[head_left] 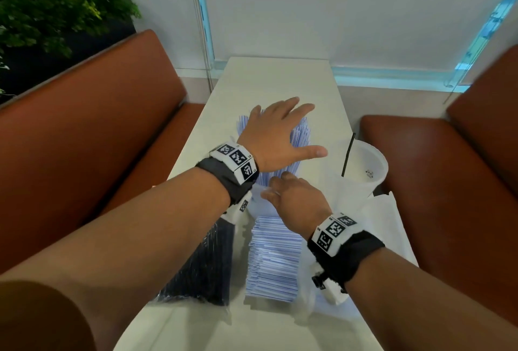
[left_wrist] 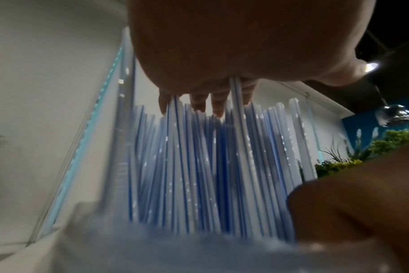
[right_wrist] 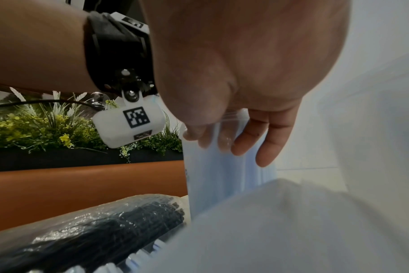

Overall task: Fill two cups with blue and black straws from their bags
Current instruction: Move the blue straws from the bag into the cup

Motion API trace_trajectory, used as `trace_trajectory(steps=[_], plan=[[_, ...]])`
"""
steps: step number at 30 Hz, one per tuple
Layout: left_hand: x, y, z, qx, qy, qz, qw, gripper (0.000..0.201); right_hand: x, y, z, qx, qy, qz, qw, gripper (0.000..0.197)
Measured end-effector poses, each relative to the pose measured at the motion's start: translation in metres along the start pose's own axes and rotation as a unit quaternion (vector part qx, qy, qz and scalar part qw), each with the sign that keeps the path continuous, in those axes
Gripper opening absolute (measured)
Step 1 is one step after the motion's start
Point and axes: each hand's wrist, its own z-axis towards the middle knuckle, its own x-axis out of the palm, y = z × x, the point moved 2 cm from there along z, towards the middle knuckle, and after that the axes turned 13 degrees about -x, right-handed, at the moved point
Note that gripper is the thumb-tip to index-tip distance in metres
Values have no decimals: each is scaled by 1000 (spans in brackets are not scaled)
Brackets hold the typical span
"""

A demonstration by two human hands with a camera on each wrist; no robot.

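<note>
Head view: left hand flat, fingers spread and straight, palm down on the tops of the blue straws standing upright in a cup mid-table. Right hand is just near of it, fingers curled down onto the cup's rim; cup body mostly hidden behind both hands. Second cup, translucent, stands at the right edge of the table, one black straw leaning in it. Near edge: bag of black straws lying on the left, bag of blue straws beside it on the right, partly under the right wrist. Brown bench seats both sides of the table. Left wrist view: blurred; fingertips straight, touching the straw tops, blue straws packed upright. Right wrist view: right hand with thumb and fingers bent around the clear cup wall, pale blue straws behind it; bag of black straws lies lower left.
</note>
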Motion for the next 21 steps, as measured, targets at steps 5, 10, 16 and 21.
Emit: trace_trajectory(steps=[5, 10, 16, 21], plan=[[6, -3, 14, -12, -9, 73, 997, 70, -1, -2, 3, 31, -11, 20, 999, 19], [-5, 18, 21, -65, -54, 60, 995, 36, 0, -3, 0, 34, 7, 18, 999, 32], [-10, 26, 21, -53, -16, 151, 987, 55, -1, -3, 1, 37, 7, 8, 999, 33], [-12, 28, 18, -67, 36, 139, 987, 68, -2, -2, 0, 29, 4, 9, 1000, 36]])
